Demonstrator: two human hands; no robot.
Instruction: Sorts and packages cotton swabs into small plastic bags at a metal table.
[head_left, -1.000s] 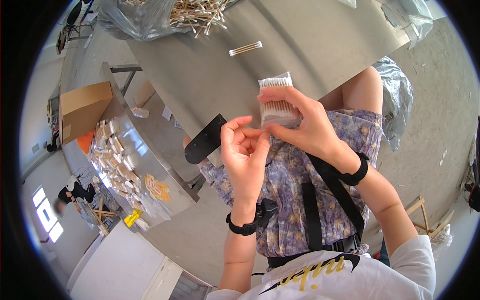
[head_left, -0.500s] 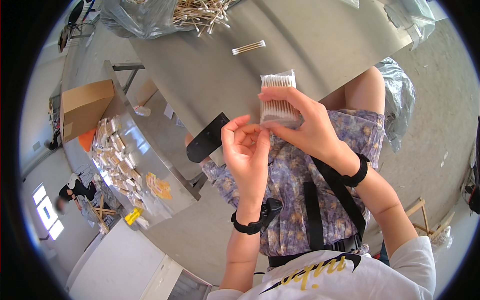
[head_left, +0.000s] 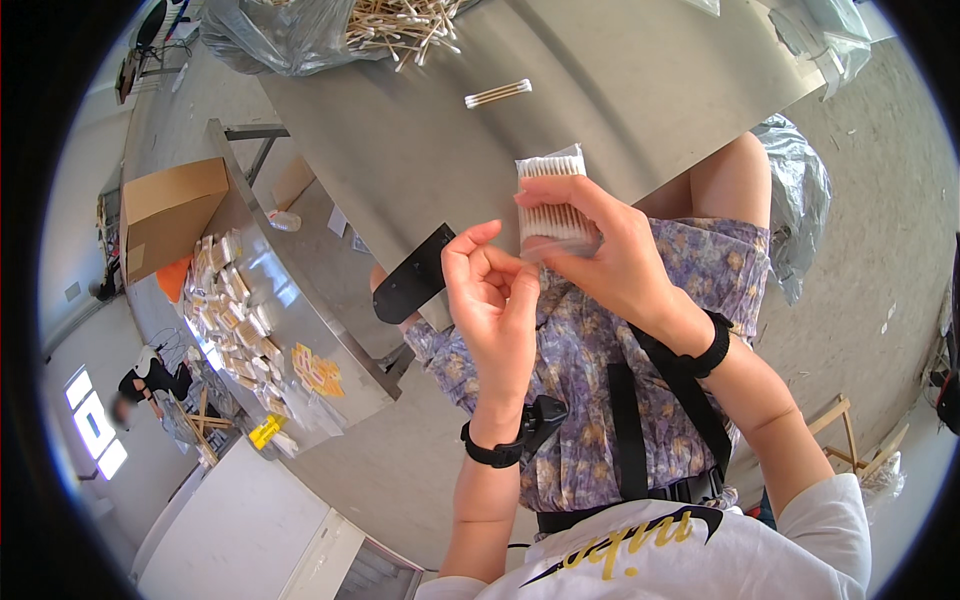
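A clear plastic bag of cotton swabs (head_left: 549,168) is held just over the near edge of the metal table, its white tips in a neat row. My right hand (head_left: 625,245) wraps round it from the right, fingers across the front and thumb under its lower end. With thumb and forefinger, my left hand (head_left: 492,300) pinches the bag's loose lower edge; its other fingers are curled. Farther up the table lies a small bunch of loose cotton swabs (head_left: 498,94).
A grey plastic sack (head_left: 285,40) with a heap of loose swabs (head_left: 405,30) sits at the far left of the table (head_left: 420,140). On a second table at left are many packed bags (head_left: 230,310) and a cardboard box (head_left: 172,215). A black strap-like piece (head_left: 415,277) juts near my left hand.
The top of the swab bag has shifted slightly left and tilted a little. Both hands stay almost in place, still gripping the bag.
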